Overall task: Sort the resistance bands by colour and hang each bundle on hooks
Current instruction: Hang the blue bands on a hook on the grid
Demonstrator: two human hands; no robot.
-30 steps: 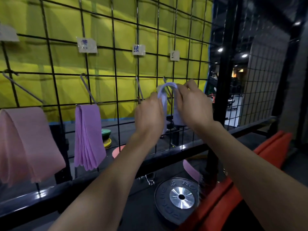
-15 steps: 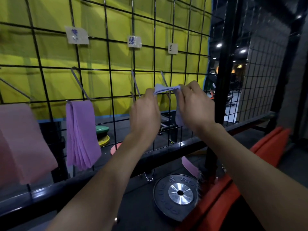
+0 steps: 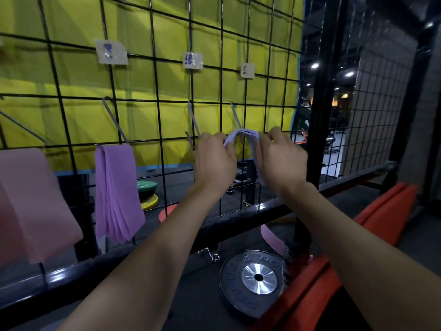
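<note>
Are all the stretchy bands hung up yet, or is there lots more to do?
Two bundles already hang on the wire grid: a pink bundle and a purple bundle. Right now the left hand and right hand hold a pale lilac bundle up at the rightmost hook; it isn't clearly hung yet. The hook beside it looks bare, so maybe one colour remains.

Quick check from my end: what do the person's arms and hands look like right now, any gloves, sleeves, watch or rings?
Both forearms are bare as far as the frame shows, with no sleeves in view. The left hand and right hand wear no gloves. No watch, wristband or ring is visible on either wrist or on the fingers that show.
</note>
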